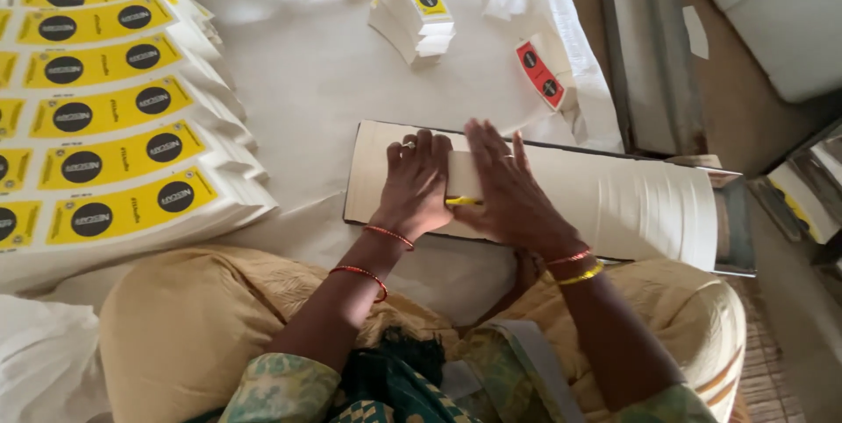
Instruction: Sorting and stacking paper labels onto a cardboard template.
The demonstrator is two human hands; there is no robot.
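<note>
While both hands press down side by side, the left hand lies flat with its fingers close together on a long fanned row of white paper blanks, and the right hand rests beside it, fingers slightly spread. Between the two palms a small yellow edge peeks out; whether either hand pinches it, I cannot tell. The row lies on a pale flat board on the white cloth-covered floor, right in front of the person's knees. Along the left edge of the floor, overlapping stacks of curved yellow labels with black circles step down in a column. At the top, a smaller stack of the same yellow labels stands fanned, and a red label with black circles lies on white crumpled plastic. Red and gold bangles ring the wrists.
</note>
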